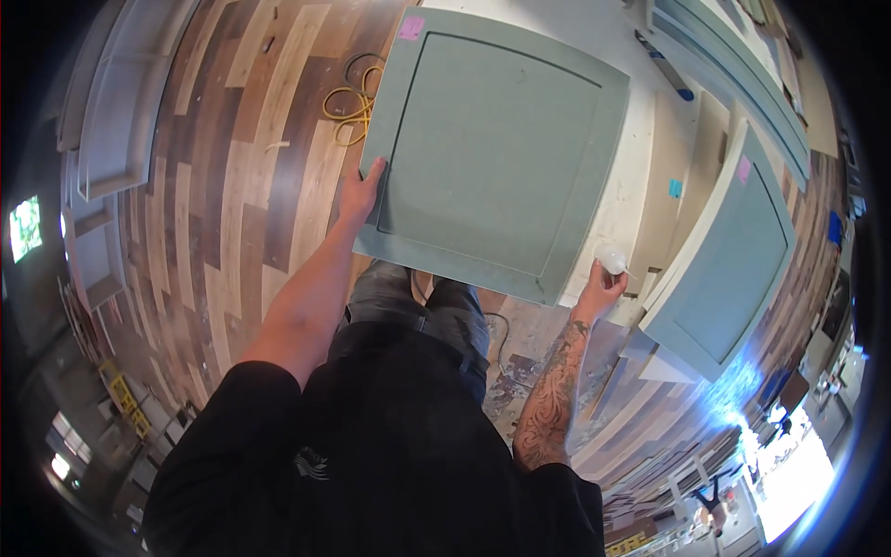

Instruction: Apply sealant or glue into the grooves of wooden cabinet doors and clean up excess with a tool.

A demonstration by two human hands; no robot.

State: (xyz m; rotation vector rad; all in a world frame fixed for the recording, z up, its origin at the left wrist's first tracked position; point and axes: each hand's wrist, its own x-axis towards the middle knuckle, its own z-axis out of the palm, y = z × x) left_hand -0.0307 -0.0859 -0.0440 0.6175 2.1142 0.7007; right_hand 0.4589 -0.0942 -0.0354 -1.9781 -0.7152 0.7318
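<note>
A sage-green cabinet door (pixel 492 158) with a recessed panel and a pink tag in its far left corner lies in front of me. My left hand (pixel 360 195) grips its left edge, thumb on top and the fingers mostly hidden beneath. Beyond the door's near right corner, my right hand (pixel 601 290) is closed around a small whitish, rounded thing (pixel 612 257), perhaps a little bottle. Its exact kind I cannot make out.
To the right, a second green door (pixel 729 265) leans at an angle. A knife-like tool with a dark blue end (pixel 665 65) lies on the white work surface (pixel 617 200). A looped yellow cord (pixel 349 116) shows at the left, and white cabinet frames (pixel 119 121) stand farther left.
</note>
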